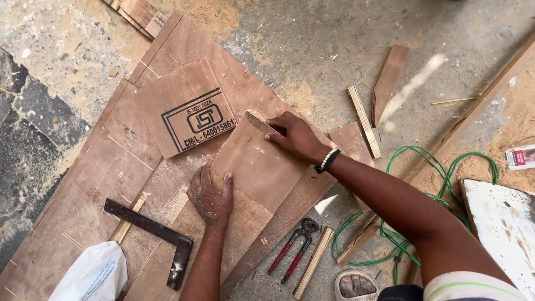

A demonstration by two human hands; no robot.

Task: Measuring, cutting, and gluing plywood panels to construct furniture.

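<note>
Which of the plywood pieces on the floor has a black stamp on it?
The square plywood piece up and left of both hands, lying on the big sheet. It alone carries a black framed stamp; the piece under the hands is plain.

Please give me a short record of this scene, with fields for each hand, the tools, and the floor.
left hand: flat on the small plywood piece, at its lower left edge
right hand: pressing the same piece at its upper corner; wristband on the wrist
under the piece: large plywood sheet on the floor
tools: try square, red-handled pincers
nearby: green cable, wood offcuts
floor: concrete with sawdust
</note>
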